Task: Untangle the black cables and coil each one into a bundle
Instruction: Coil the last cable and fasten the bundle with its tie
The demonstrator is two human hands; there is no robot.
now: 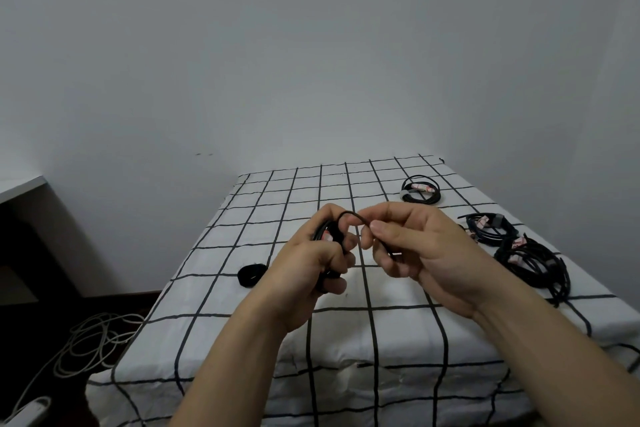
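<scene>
Two bare forearms (239,347) reach in from the near edge and meet over the middle of the worktop (388,350), which is draped in a soft, slightly creased white cloth (294,191) ruled with thin black grid lines. The left hand (311,263) is curled tight round a small coil of thin black cable (325,232), with a red-and-white tag showing between the turns. From that coil a smooth round arch of the same cable rises and crosses to the right hand (419,250), which pinches it between thumb and forefinger, the other fingers loosely bent. Both hands are lifted clear of the cloth. Just left of the left wrist lies a flat black band (250,274) closed into a ring. Along the right side, well apart from the hands, sit a neat round bundle (420,189) at the far corner, a second bundle (491,227) nearer, and a loose dark tangle (533,263) close to the right edge, its strands trailing toward the drop. The far left half of the cloth lies bare up to its edges. Below the left edge, a pale cord (93,340) sprawls in loops on the dark floor (52,298). A plain matte wall (311,45) stands behind.
</scene>
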